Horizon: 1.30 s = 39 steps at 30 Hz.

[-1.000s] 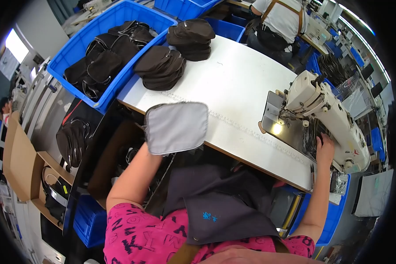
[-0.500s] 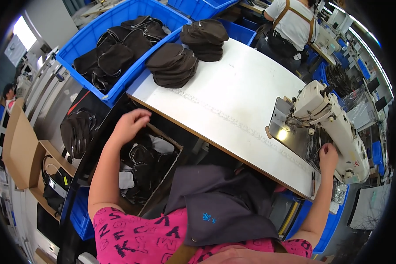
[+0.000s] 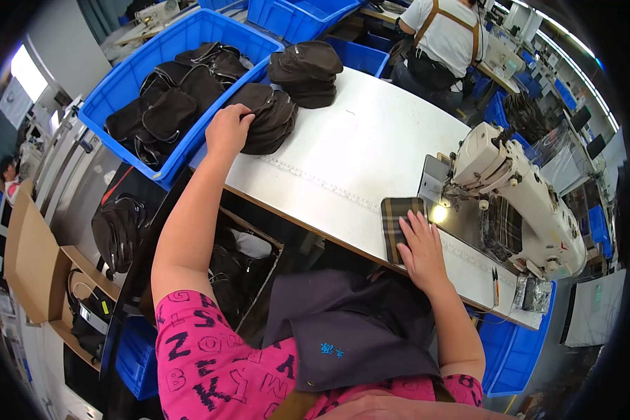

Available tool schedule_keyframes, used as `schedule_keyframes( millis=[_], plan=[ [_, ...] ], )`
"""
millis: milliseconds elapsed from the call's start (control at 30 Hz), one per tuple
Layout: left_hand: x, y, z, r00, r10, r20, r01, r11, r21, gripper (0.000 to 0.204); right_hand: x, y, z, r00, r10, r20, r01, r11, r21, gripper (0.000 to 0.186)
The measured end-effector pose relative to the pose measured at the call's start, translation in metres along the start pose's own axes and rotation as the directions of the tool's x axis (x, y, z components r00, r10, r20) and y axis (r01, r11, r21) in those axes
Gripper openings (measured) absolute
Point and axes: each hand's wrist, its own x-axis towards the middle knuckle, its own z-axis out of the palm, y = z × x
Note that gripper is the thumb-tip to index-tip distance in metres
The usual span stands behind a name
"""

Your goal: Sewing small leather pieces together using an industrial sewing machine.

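Note:
My left hand (image 3: 229, 129) is at the near side of a stack of dark brown fabric pieces (image 3: 269, 126), its bent fingers and thumb closed at the edge of the upper pieces. Under my right hand (image 3: 421, 248) lies a dark plaid fabric piece (image 3: 393, 210), flat on the white table (image 3: 322, 161) by its front edge. Those fingers are stretched out and press on it. Just beyond is the sewing machine (image 3: 518, 189), its lamp lit beside the needle area. More plaid pieces (image 3: 497, 227) are stacked under the machine's arm.
Another dark stack (image 3: 304, 73) stands farther back. A blue bin (image 3: 189, 157) full of dark pieces adjoins the table's left end. An open box (image 3: 276, 259) of dark items is below the front edge. Snips (image 3: 495, 287) lie at right. A co-worker (image 3: 441, 42) sits beyond.
My left hand has gone up and forward to the dark stack. My right hand has come left from under the machine arm, and a plaid piece now lies beneath it on the table.

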Motion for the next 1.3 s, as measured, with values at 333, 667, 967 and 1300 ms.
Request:
schedule_keyframes(
  millis=[333, 667, 967, 1300],
  plan=[
    [-0.040, 0.034, -0.025, 0.755, 0.233, -0.612, -0.431, 0.880, -0.197, 0.011, 0.055, -0.036, -0.016, 0.969, 0.015, -0.245, 0.100, 0.886, 0.452, 0.049],
    [-0.206, 0.120, 0.019, 0.751, 0.573, -0.327, -0.654, 0.580, -0.486, 0.022, 0.066, -0.091, 0.004, 0.859, 0.325, 0.395, -0.326, -0.247, 0.912, 0.039],
    [-0.191, 0.126, 0.006, 0.992, 0.126, -0.001, -0.068, 0.527, -0.847, 0.022, 0.050, -0.078, -0.017, 0.971, -0.028, 0.237, -0.220, 0.281, 0.934, 0.047],
    [-0.192, 0.105, 0.016, 0.551, 0.514, 0.657, 0.710, 0.125, -0.693, 0.014, 0.029, -0.063, -0.002, 0.912, -0.065, 0.405, -0.383, 0.219, 0.897, 0.021]
  ],
)
